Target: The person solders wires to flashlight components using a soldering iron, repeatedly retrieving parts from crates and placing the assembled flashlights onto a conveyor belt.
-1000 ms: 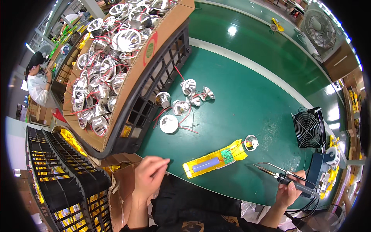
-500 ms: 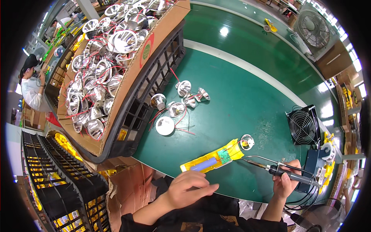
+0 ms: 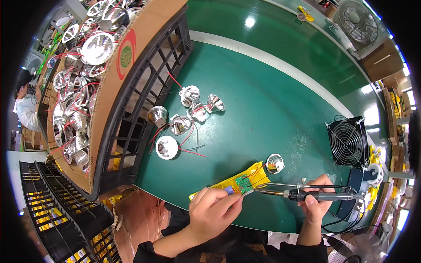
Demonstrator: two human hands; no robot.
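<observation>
My right hand (image 3: 316, 199) is closed round the dark handle of a soldering iron (image 3: 344, 197), which has a thin curved tube beside its tip. The tip points left to a small green circuit board (image 3: 244, 183) in a yellow plastic flashlight housing (image 3: 214, 184). My left hand (image 3: 215, 212) is pinched at the board's near edge; what lies between its fingertips is hidden. Those fingers partly cover a blue cylindrical cell (image 3: 229, 190). Red and dark wires run from the board to a silver reflector cup (image 3: 275, 163) at the housing's far right end.
Several loose reflectors (image 3: 180, 125) with wires lie left on the green table (image 3: 245, 131). A carton (image 3: 144, 26) of reflectors stands in a black crate (image 3: 151, 83). A small black fan (image 3: 347, 141) and a blue box (image 3: 356, 182) stand right. Another person (image 3: 27, 105) is far left.
My left hand has come down to the board and its fingers have pinched together. The soldering iron has moved left and lower, its tip now near the board. The view has shifted right.
</observation>
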